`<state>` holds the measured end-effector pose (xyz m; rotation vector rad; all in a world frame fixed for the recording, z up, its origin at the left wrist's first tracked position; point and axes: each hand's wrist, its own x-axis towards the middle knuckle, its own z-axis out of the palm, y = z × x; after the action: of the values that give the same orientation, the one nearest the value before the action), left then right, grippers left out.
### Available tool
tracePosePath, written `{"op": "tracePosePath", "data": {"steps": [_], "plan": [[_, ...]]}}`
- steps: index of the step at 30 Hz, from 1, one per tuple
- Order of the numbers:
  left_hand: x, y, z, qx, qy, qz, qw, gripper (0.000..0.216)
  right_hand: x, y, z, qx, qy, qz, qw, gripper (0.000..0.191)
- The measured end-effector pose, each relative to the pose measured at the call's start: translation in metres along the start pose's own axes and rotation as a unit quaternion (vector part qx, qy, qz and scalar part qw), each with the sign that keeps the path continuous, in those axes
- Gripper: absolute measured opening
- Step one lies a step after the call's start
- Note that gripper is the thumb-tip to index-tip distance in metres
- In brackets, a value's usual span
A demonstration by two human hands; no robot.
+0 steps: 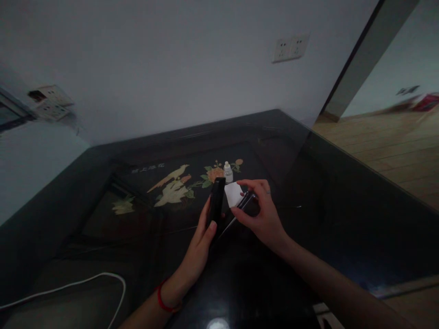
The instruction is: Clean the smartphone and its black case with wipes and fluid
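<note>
My left hand (pixel 200 235) is closed round a black, slim, phone-like object (pixel 216 201), held tilted upright above the table. My right hand (pixel 260 210) is curved, with thumb and index finger at the edges of a small white square sheet (pixel 233 194). Whether the sheet is paper or cloth I cannot tell. Between the hands slants a dark piece with a shiny edge (pixel 236 214); whether it joins the black object is unclear. Just beyond the sheet, a small clear bottle with a white cap (pixel 228 172) stands upright on the table.
The glossy black table (pixel 291 256) has a bird-and-flower picture (pixel 173 192) in its top. A white cable (pixel 103 275) lies at the near left. Wall sockets (pixel 291 48) are above the back edge. Wooden floor (pixel 387 151) lies to the right.
</note>
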<state>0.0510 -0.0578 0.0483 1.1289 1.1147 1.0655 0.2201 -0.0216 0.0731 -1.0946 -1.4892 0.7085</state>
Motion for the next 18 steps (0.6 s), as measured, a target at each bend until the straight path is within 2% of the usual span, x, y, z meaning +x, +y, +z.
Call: {"op": "tracePosePath", "data": {"steps": [5, 10, 14, 18], "plan": [[0.0, -0.005, 0.0, 0.01, 0.009, 0.037, 0.999, 0.058, 0.0, 0.003, 0.006, 0.145, 0.02, 0.052, 0.988, 0.07], [0.001, -0.014, -0.003, 0.061, 0.096, 0.124, 0.986, 0.059, 0.002, -0.001, 0.02, 0.287, -0.086, 0.137, 0.944, 0.083], [0.006, -0.018, -0.011, 0.054, 0.157, 0.169, 0.971, 0.059, 0.005, -0.004, 0.033, 0.338, -0.124, 0.136, 0.923, 0.115], [0.009, -0.015, -0.016, 0.041, 0.187, 0.184, 0.964, 0.065, 0.006, -0.002, 0.048, 0.378, -0.149, 0.107, 0.907, 0.128]]}}
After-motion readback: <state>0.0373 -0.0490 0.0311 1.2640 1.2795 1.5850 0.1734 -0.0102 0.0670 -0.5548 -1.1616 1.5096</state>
